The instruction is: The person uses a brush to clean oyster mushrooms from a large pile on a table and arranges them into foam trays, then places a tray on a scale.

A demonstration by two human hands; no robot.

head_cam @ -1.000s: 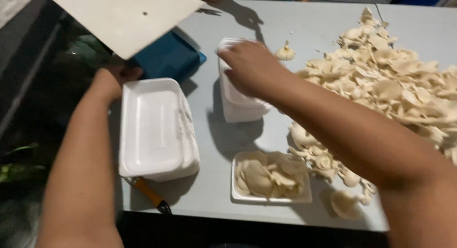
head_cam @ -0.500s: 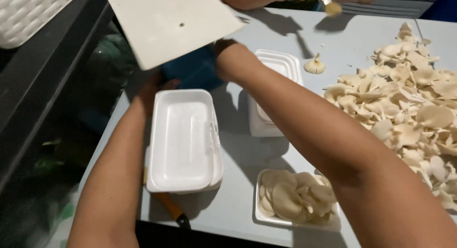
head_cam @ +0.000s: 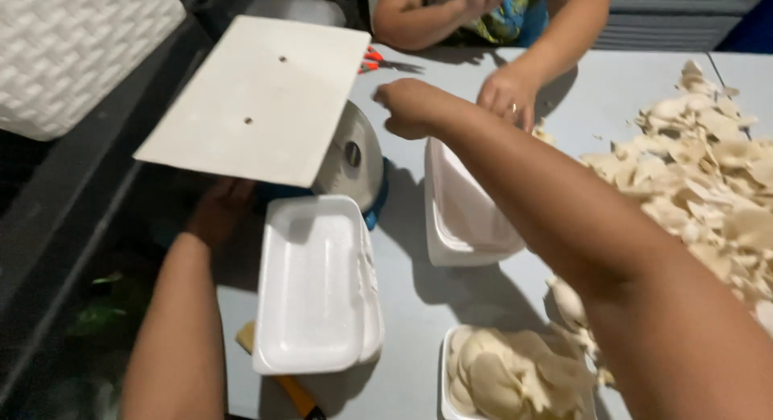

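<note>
Right hand (head_cam: 411,107): reaching out over the far end of the tray stack (head_cam: 463,202), curled into a loose fist. Nothing visibly pinched in it, knuckles toward the camera so the fingertips are hidden.
Left hand (head_cam: 219,211): down at the bench (head_cam: 419,307) edge, tucked under the tilted white board (head_cam: 258,98) — mostly in shadow, so can't tell if it's spread or gripping anything.
Tray stack: nested white foam trays, sitting near mid-bench, long axis running away from the person. The near end points back at them, the far end is right under the right hand.
Key relation: the stack lies just below and a bit right of the right hand — that arm runs along above it, so the right is way closer than the left.
Empty tray (head_cam: 318,283): another white foam one beside the left forearm, long axis also pointing away, just left of the stack and apart from it.
Scale (head_cam: 354,158): round dial thing behind the empty tray, the board sits on top of it.
Mushrooms (head_cam: 708,178): big pale heap on the right side.
Filled tray (head_cam: 507,380): near edge, already has mushroom pieces in it.
Other person's hand (head_cam: 507,94): across the bench, resting just past the stack.
</note>
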